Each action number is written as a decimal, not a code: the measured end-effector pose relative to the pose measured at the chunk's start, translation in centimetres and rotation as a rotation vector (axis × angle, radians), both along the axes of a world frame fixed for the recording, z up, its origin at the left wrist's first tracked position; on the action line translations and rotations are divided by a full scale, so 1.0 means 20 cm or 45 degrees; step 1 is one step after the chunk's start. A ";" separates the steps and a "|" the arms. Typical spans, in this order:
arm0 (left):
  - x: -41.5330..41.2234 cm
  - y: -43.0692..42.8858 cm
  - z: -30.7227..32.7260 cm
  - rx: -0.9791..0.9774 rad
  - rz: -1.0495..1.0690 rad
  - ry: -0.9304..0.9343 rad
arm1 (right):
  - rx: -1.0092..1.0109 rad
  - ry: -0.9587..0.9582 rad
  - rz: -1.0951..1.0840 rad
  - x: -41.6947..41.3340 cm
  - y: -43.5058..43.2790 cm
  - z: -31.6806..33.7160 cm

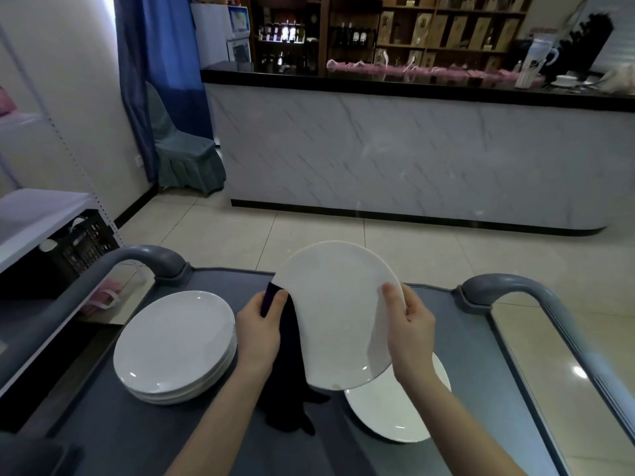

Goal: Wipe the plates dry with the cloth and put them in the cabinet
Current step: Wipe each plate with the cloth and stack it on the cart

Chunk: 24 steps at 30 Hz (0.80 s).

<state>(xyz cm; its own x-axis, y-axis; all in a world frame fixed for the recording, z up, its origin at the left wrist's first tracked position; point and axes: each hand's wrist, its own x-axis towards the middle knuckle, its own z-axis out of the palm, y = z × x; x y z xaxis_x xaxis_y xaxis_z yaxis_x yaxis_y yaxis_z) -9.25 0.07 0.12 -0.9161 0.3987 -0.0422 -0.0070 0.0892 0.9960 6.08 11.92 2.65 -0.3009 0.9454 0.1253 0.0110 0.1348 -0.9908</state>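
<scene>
Currently right hand (410,324) is pinching round white ceramic plate (336,314), left hand (259,329) gripping dark cloth (285,372); one-sided pinch risking drop.

Restaurant bar: counter (395,149), wine shelves (350,32)

— What colours come through on your feed?

— I see the raised plate (336,314) as plain white, unpatterned, with a small brownish speck at its lower rim. The cloth (288,372) reads very dark, navy to black.

— And the rest?

— The stack of plates (175,341) and the single plate (395,413) are the same glossy white. The tabletop (137,441) is slate grey, its handle (151,255) a lighter grey. I read the bar counter front (395,159) as white with thin grey marble veins, its top (343,82) black. Floor tiles (343,231) beige, curtain (161,39) blue, chair cover (182,146) grey-green, crate (82,249) black.
</scene>
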 end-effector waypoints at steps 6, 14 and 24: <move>-0.11 0.01 0.12 -0.124 -0.465 0.356 | 0.346 -0.466 0.485 0.01 0.12 0.15; -0.06 -0.03 0.05 -0.096 -0.333 0.419 | 0.209 -0.263 0.330 0.01 0.06 0.08; -0.06 -0.06 0.01 0.014 -0.073 0.203 | -0.039 -0.133 0.267 0.06 0.02 -0.01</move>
<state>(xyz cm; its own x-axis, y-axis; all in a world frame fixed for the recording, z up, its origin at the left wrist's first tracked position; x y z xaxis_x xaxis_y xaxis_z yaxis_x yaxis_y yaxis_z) -10.42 -1.07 0.37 -0.8865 0.4503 0.1063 0.1556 0.0737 0.9851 7.23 12.30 2.41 -0.5008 0.8638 0.0551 0.0886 0.1145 -0.9895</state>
